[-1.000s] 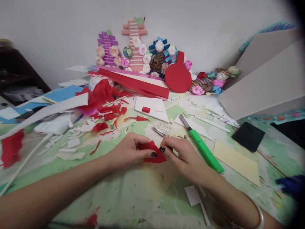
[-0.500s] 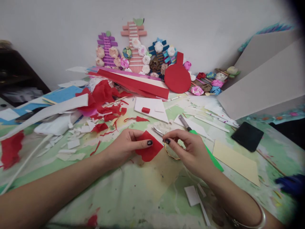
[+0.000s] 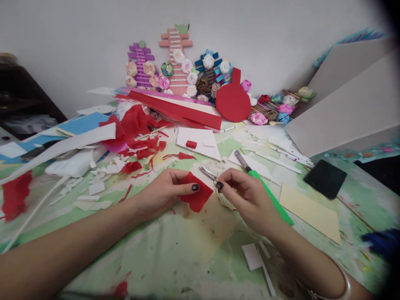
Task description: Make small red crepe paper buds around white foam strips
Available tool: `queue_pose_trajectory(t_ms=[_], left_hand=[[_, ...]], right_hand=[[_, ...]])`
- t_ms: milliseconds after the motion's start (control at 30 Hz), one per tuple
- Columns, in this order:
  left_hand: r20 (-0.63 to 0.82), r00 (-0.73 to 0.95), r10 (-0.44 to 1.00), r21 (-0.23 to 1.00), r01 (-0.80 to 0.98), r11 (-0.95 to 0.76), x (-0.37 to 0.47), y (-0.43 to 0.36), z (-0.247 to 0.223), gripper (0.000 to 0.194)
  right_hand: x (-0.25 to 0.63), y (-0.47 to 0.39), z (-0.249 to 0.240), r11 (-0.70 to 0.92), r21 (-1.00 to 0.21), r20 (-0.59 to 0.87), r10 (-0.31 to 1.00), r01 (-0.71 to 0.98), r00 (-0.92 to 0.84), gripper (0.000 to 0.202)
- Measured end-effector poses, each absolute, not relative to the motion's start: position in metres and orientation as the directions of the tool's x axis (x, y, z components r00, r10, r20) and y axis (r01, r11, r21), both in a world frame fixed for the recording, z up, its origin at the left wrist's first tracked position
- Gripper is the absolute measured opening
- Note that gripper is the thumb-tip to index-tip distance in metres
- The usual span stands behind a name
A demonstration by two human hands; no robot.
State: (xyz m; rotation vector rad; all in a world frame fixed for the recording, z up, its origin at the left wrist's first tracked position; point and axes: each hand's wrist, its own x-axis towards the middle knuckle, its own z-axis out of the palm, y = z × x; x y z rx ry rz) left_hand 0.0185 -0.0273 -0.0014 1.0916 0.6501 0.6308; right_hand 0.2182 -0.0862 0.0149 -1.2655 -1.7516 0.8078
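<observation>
My left hand (image 3: 170,189) is closed on a small piece of red paper (image 3: 200,199), its thumb lying flat over the upper side. The paper has a curved lower edge and a corner pointing right. Just beyond that corner, my right hand (image 3: 245,193) has its thumb and forefinger pinched together; what is between them, if anything, is too small to make out. Silver-bladed scissors (image 3: 208,172) point left behind the right fingertips. Their gold handle loops are partly hidden under that hand. A green utility knife (image 3: 275,202) lies beside the right hand.
Red scraps (image 3: 146,146) and white offcuts (image 3: 96,179) litter the left side. A white board (image 3: 198,139) bears a small red block. Behind stand flower-decorated models (image 3: 176,62) and a round red cutout (image 3: 233,102). A black square (image 3: 325,178) and cream card (image 3: 309,210) lie right.
My right hand has shifted slightly right, away from the red paper's corner. The left hand and the paper have barely moved; the scissor blades look the same.
</observation>
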Motion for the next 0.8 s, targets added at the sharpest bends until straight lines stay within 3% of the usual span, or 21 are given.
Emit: queue_pose_trajectory(t_ms=[233, 333, 367, 400, 467, 533, 600, 700, 800], left_hand=[[-0.111, 0.544, 0.832, 0.988, -0.028, 0.150, 0.018, -0.027, 0.005, 0.008], [-0.012, 0.502, 0.864, 1.000, 0.031, -0.004, 0.017, -0.028, 0.005, 0.011], [0.055, 0.486, 0.872, 0.995, 0.051, -0.091, 0.017, -0.027, 0.004, 0.014], [0.145, 0.466, 0.873, 0.977, 0.071, -0.200, 0.016, -0.027, 0.003, 0.016], [0.370, 0.434, 0.821, 0.883, 0.109, -0.456, 0.015, -0.026, 0.001, 0.017], [0.584, 0.427, 0.690, 0.712, 0.140, -0.688, 0.014, -0.025, 0.001, 0.017], [0.717, 0.441, 0.539, 0.525, 0.166, -0.834, 0.012, -0.025, 0.002, 0.020], [0.806, 0.465, 0.366, 0.310, 0.196, -0.930, 0.010, -0.025, 0.002, 0.022], [0.833, 0.482, 0.270, 0.175, 0.232, -0.957, 0.008, -0.026, 0.001, 0.021]], right_hand=[[0.223, -0.080, 0.012, 0.216, -0.843, 0.332, 0.929, 0.493, 0.161, 0.028], [0.223, -0.079, 0.012, 0.286, -0.821, 0.385, 0.916, 0.493, 0.110, 0.008], [0.222, -0.079, 0.012, 0.315, -0.820, 0.393, 0.917, 0.477, 0.069, 0.008], [0.222, -0.080, 0.012, 0.332, -0.822, 0.389, 0.921, 0.462, 0.030, 0.020], [0.221, -0.081, 0.012, 0.305, -0.846, 0.329, 0.944, 0.438, -0.022, 0.023], [0.219, -0.083, 0.012, 0.221, -0.892, 0.217, 0.975, 0.394, -0.054, 0.014], [0.218, -0.085, 0.012, 0.156, -0.932, 0.134, 0.987, 0.328, -0.089, 0.017], [0.215, -0.085, 0.014, 0.134, -0.950, 0.111, 0.989, 0.282, -0.095, 0.023], [0.214, -0.085, 0.016, 0.088, -0.964, 0.055, 0.989, 0.250, -0.139, 0.028]])
